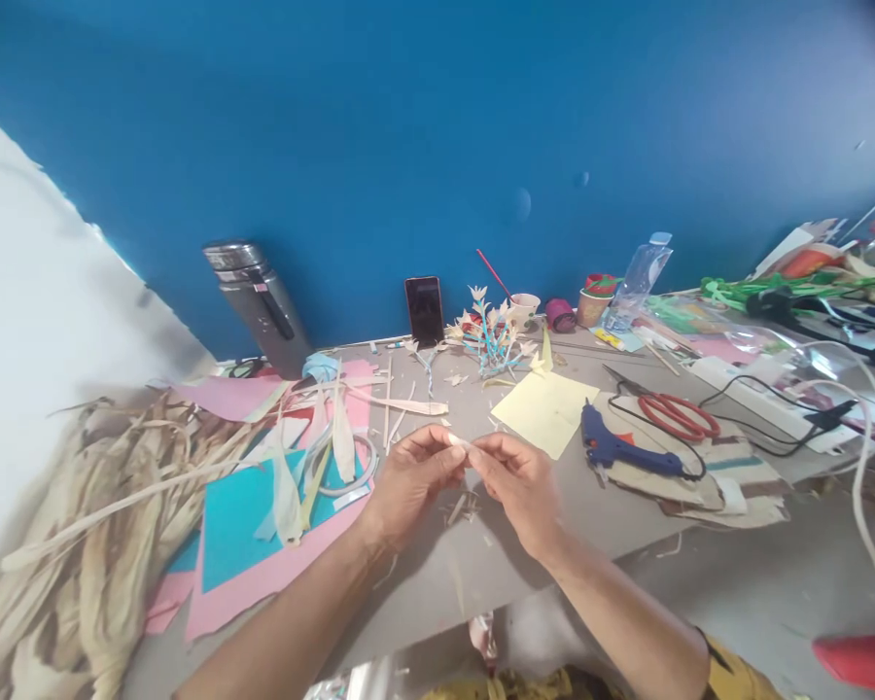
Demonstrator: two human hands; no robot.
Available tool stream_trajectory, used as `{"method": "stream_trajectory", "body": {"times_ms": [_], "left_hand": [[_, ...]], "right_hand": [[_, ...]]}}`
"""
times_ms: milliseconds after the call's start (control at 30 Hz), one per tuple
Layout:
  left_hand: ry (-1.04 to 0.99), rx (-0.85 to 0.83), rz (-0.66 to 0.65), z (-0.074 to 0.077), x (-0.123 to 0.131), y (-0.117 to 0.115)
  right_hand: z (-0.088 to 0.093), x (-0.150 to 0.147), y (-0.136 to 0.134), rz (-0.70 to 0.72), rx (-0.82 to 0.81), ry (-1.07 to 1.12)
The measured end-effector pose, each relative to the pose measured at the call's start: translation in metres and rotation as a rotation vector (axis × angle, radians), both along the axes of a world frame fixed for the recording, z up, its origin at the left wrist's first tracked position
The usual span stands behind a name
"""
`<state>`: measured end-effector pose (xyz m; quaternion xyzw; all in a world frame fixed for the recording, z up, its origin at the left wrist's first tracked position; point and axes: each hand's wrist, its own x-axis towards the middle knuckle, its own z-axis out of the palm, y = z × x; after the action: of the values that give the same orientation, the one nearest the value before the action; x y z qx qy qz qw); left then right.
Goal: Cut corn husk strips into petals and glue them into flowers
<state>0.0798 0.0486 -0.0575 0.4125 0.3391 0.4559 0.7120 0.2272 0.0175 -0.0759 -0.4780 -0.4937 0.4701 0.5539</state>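
Observation:
Above the near part of the table, my left hand (418,474) and my right hand (519,478) meet fingertip to fingertip. Both are closed in a pinch on a small pale strip of corn husk (456,441), mostly covered by the fingers. Past them stands a bunch of husk flowers on blue-wrapped stems (492,340). One small separate blue-wrapped stem (428,367) lies to its left. Scraps of husk (464,506) lie on the table below my hands.
At left are piled dry husks (109,544), blue paper (237,525) and a steel flask (259,306). A phone (424,309) leans against the wall. At right lie yellow paper (543,413), a glue gun (619,447), scissors (675,413) and a power strip (765,399); a plastic bottle (638,282) stands behind.

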Motion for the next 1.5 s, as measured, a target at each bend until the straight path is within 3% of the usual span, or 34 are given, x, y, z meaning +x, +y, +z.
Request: {"method": "stream_trajectory", "body": {"times_ms": [300,467,667,867,1100,1333,1500], "left_hand": [[0.044,-0.058,-0.064,0.004,-0.006,0.002],[0.023,-0.048,-0.056,0.001,-0.003,0.002],[0.024,-0.114,-0.016,-0.005,-0.002,0.003],[0.016,-0.155,-0.03,-0.002,-0.002,0.005],[0.091,-0.16,-0.145,0.002,-0.007,0.008],[0.11,-0.178,-0.166,0.003,-0.008,0.008],[0.064,-0.16,-0.378,0.002,-0.014,0.009]], "right_hand": [[0.014,0.006,0.001,0.069,-0.02,-0.139],[0.01,0.001,0.003,0.031,-0.019,-0.081],[0.003,-0.003,0.003,0.108,-0.017,-0.037],[0.007,0.002,0.011,0.104,-0.033,-0.201],[0.013,0.011,0.016,0.185,-0.017,-0.427],[0.018,0.014,0.022,0.193,0.035,-0.547],[0.032,0.015,0.019,0.292,0.025,-0.534]]}}
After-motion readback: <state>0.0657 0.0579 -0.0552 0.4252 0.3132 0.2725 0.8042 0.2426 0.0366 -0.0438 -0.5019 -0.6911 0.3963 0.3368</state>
